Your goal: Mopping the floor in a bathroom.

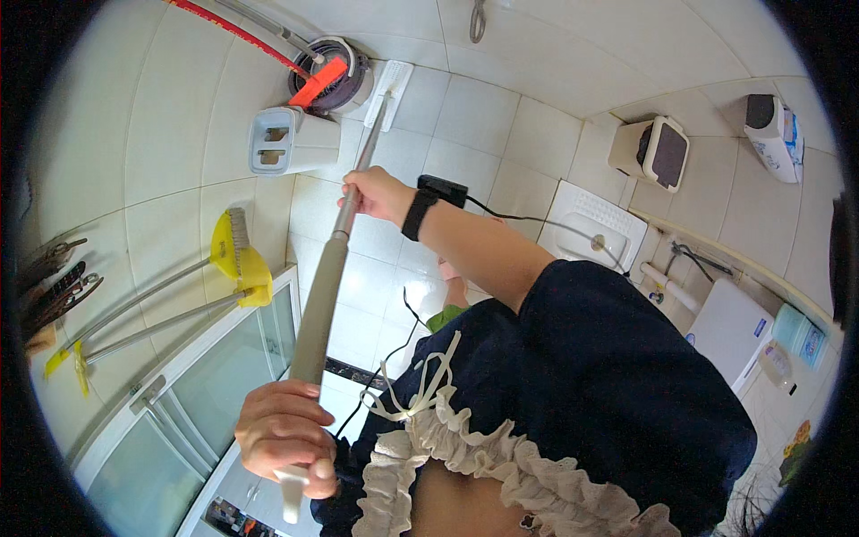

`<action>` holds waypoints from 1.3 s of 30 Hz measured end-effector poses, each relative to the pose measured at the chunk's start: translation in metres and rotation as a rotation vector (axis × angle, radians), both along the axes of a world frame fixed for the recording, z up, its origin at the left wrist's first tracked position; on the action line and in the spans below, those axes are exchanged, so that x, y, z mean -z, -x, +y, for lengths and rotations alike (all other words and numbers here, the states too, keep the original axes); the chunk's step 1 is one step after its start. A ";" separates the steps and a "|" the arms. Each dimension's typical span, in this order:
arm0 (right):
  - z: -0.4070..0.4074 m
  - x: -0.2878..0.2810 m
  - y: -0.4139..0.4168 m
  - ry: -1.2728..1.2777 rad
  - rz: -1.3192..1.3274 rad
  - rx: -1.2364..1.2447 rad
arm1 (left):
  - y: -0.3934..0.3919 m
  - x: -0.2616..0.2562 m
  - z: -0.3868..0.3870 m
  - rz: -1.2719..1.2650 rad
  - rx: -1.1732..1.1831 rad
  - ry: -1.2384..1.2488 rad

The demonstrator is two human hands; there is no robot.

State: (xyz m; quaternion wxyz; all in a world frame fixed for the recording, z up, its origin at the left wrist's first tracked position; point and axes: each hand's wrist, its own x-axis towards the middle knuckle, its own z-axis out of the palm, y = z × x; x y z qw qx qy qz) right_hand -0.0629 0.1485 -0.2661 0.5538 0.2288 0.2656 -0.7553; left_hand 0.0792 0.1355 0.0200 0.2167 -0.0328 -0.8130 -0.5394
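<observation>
A flat mop with a long metal pole (362, 158) and a pale, thick grip sleeve (321, 312) runs slantwise across the view. My left hand (287, 436) is wrapped around the sleeve near its white hooked end, close to my body. Farther down, my right hand (371, 194), with a black band on the wrist, grips the bare metal pole. The mop's white rectangular head (389, 95) lies on the tiled floor (470, 114) by the wall, beside a round grey-and-white bucket (359, 84).
A slotted white bucket (315, 142) stands left of the pole. A red-headed tool (325, 79) rests across the round bucket. Yellow broom (221, 245) and dustpan (256, 275) hang left, above a glass sliding door (215, 396). Rightward are a squat toilet (570, 228), bin (631, 151) and black cable (513, 216).
</observation>
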 end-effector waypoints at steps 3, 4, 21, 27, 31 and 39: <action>0.036 -0.014 -0.009 0.007 0.005 -0.034 | 0.003 -0.017 0.006 -0.020 0.206 0.014; 0.050 -0.022 -0.012 0.020 -0.006 -0.030 | 0.001 -0.024 0.009 -0.023 0.260 -0.017; 0.321 -0.023 -0.083 -0.403 -0.107 0.468 | 0.050 0.030 0.103 -0.110 0.759 -0.641; 0.353 0.012 -0.108 -0.461 -0.160 0.488 | 0.048 0.051 0.113 -0.160 0.757 -0.696; 0.341 0.009 -0.114 -0.456 -0.250 0.508 | 0.027 0.057 0.098 -0.233 0.659 -0.789; 0.262 -0.041 -0.127 -0.070 -0.345 0.028 | -0.059 -0.012 0.008 -0.035 0.581 -0.673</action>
